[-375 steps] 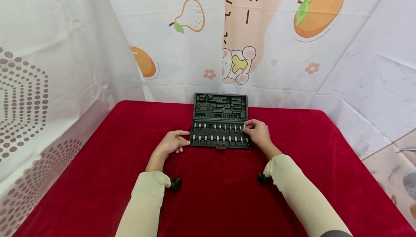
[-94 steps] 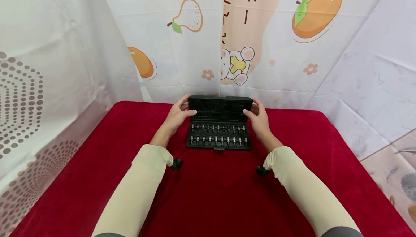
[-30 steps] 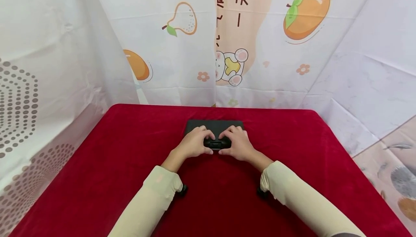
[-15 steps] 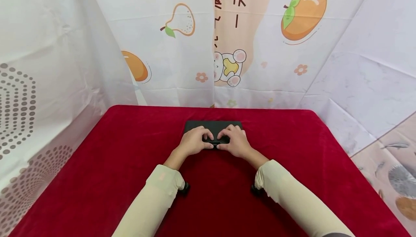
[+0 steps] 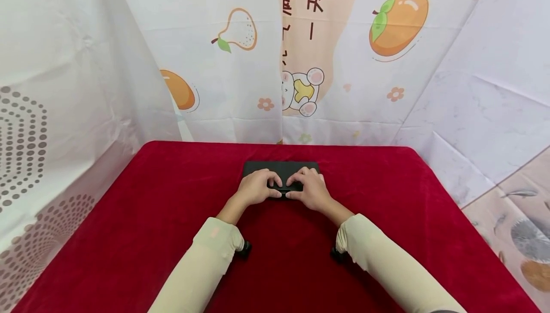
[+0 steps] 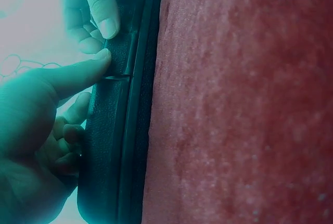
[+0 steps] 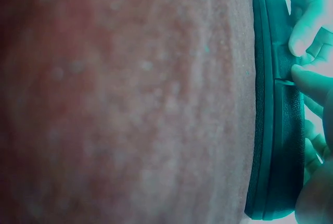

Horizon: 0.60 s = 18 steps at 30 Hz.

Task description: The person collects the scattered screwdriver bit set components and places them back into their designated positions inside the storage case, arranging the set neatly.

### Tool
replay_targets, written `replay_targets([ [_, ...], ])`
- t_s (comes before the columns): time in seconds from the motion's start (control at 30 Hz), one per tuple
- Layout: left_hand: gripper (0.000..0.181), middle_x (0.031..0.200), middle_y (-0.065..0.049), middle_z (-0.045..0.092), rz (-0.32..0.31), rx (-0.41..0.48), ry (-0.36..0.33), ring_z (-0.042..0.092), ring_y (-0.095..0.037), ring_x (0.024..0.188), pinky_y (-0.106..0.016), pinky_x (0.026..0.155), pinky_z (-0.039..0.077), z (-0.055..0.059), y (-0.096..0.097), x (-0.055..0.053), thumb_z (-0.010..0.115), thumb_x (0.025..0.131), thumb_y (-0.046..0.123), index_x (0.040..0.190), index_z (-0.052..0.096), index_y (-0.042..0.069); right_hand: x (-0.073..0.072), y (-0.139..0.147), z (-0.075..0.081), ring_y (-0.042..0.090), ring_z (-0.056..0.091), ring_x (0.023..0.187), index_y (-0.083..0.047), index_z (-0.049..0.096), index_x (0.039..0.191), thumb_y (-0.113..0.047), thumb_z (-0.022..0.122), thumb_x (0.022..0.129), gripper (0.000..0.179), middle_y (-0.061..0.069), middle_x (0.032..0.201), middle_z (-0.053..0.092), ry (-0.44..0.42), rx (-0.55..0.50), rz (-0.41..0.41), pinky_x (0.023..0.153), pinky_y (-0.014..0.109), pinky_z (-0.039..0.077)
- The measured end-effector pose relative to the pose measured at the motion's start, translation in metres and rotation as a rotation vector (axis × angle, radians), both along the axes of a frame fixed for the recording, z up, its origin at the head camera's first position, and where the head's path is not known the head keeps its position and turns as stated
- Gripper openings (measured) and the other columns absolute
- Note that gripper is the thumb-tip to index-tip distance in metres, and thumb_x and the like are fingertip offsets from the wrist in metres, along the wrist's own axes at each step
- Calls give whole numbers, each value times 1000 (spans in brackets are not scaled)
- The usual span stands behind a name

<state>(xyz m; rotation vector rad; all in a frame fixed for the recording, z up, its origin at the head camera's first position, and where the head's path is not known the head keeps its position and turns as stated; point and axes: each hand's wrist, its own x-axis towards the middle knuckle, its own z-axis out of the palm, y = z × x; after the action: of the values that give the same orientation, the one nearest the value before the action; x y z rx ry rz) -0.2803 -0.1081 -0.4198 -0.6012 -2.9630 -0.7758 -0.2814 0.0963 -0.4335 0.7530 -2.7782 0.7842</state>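
Observation:
The black plastic bit socket case [image 5: 281, 165] lies closed on the red cloth, and its contents are hidden. Both hands meet over the middle of its front edge. My left hand [image 5: 255, 187] grips this edge, thumb at the front and curved fingers on the lid. Mirroring it, my right hand [image 5: 313, 189] holds the other side of the middle. In the left wrist view both thumb tips are close together at the front latch [image 6: 120, 54]. The right wrist view shows the case's front side [image 7: 286, 151] flat on the cloth, thumbs at the latch.
A red velvet cloth [image 5: 378, 189] covers the table around the case. White printed curtains [image 5: 193, 41] hang behind the table's far edge and along both sides. A small black device [image 5: 245, 249] sits at each sleeve cuff.
Earlier the case stood open, with the right hand at a bit socket. Both hands then held the raised lid and folded it down. Thumbs have since moved in at the latch.

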Motion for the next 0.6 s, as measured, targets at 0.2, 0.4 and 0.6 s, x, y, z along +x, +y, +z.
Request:
replay_targets([
  [0.2, 20, 83, 10, 52, 8, -7, -5, 49, -9, 72, -29, 62, 41, -2, 0, 0, 83, 77, 32, 92, 70, 30, 1, 1, -1, 24, 47, 98, -23, 70, 97, -29, 82, 79, 22, 0, 101, 53, 25, 3, 13, 83, 45, 35],
  [0.4, 19, 82, 10, 53, 10, -3, -9, 50, -9, 72, -30, 63, 42, -1, 1, -1, 83, 77, 31, 90, 70, 30, 2, 1, -1, 23, 48, 96, -23, 70, 97, -27, 82, 80, 21, 0, 101, 54, 32, -3, 10, 84, 44, 35],
  [0.6, 18, 82, 10, 53, 23, -3, -11, 50, -9, 71, -30, 63, 42, -2, 2, -3, 83, 77, 31, 89, 70, 30, 1, 0, -1, 23, 48, 96, -23, 71, 96, -28, 81, 80, 20, 1, 101, 55, 29, -9, 10, 84, 44, 35],
])
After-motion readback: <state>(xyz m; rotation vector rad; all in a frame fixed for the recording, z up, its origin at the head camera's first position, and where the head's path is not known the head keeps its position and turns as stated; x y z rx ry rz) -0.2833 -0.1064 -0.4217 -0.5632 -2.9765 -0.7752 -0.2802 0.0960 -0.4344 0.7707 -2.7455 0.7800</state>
